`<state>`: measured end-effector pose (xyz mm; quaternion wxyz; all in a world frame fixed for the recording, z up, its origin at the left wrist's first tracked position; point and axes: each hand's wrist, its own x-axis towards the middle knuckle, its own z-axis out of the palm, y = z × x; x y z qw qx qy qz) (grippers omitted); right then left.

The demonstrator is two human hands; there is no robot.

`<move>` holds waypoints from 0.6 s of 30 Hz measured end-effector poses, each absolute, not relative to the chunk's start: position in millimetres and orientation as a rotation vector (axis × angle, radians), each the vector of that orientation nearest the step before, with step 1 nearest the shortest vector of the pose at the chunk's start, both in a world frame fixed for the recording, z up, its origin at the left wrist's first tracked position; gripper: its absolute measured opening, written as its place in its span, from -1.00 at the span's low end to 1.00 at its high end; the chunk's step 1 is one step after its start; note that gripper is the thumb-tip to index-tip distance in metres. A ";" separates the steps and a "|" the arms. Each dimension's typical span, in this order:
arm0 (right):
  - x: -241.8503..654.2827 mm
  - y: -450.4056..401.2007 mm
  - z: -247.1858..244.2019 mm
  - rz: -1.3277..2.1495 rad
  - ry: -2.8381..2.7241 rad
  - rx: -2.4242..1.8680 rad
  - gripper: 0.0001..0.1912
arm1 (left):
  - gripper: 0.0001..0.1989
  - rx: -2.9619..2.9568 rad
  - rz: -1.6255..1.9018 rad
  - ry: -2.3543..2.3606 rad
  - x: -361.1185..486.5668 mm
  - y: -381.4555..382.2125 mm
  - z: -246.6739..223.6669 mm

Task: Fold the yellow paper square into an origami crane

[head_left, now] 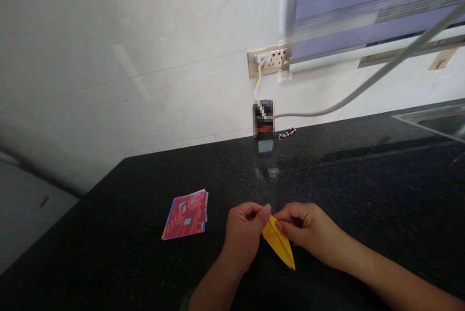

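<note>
Pale, glossy wall [189,83] w/ faint tile seams runs behind a black speckled tabletop [145,194], its far L corner showing. Purple panel [337,6] up top R, streaky w/ glare. Just L of it, a gold-rimmed socket plate [251,66] w/ a white plug [260,58] in it; white cord [256,89] drops from there to a dark upright item [264,124], blurred into blocks, can't ID it, at the wall's foot. Small beaded string [286,133] lies just beside it on the R. Grey hose [356,95] curves from near that item up to the top R. Metal-edged recess [436,119] at the far R of the tabletop, only partly in view.

Stack of printed sheets [186,215], mostly red/pink, lies flat on my L, apart from my hands. Yellow folded paper [279,244] is btwn my hands, pointed end angled down twd me & to the R. L hand [245,233]: grip closed, thumb & fingers pinching its upper end. R hand [312,231]: grip closed too, pinching the R edge nr the top.
</note>
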<state>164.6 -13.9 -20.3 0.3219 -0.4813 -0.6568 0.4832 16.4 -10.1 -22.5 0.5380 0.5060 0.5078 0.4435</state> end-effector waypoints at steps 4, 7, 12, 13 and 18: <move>164.4 -13.8 -20.6 1.303 -1.689 -1.283 -0.85 | -0.61 1.126 1.020 1.196 17.5 -9.8 -19.9; 164.0 -13.4 -20.6 1.443 -1.585 -1.292 -0.83 | -0.56 1.081 1.018 1.162 16.7 -9.0 -20.6; 163.9 -11.8 -21.6 1.493 -1.499 -1.275 -0.84 | -0.70 1.229 1.010 1.165 13.8 -8.7 -26.3; 163.7 -11.7 -22.0 1.480 -1.504 -1.278 -0.84 | -0.73 1.273 1.006 1.185 13.5 -8.8 -27.5; 162.2 -12.5 -23.4 1.428 -1.543 -1.289 -0.84 | -0.78 1.350 1.003 1.204 14.5 -9.9 -29.5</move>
